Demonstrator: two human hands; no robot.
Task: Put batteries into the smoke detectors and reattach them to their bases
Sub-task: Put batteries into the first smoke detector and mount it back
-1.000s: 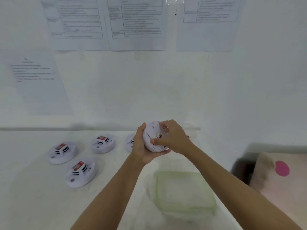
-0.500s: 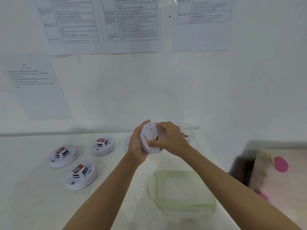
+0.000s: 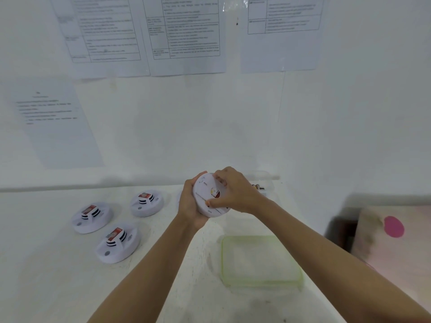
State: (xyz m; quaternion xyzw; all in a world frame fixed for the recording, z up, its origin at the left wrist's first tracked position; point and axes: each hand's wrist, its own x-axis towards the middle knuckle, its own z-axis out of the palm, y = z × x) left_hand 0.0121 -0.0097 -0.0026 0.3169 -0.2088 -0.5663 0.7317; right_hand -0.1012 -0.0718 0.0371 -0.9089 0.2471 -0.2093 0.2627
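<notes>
Left hand (image 3: 189,207), right hand (image 3: 238,194) bare; left forearm (image 3: 147,276), right forearm (image 3: 326,250) bare, slim.

- We see through one head-worn camera, facing forward and down over the white flat surface (image 3: 42,287) toward the white wall (image 3: 210,127).
- It sits near the surface.

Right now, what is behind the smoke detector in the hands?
Behind the smoke detector, a clear box with likely batteries shows past the right hand, which covers much of it.

Smoke dets (image 3: 92,217) (image 3: 146,203) (image 3: 117,243) (image 3: 205,194) – 3 lying, 1 held; 1 green-rim lid (image 3: 260,259); 4 wall sheets (image 3: 102,31) (image 3: 186,31) (image 3: 282,31) (image 3: 53,122).
</notes>
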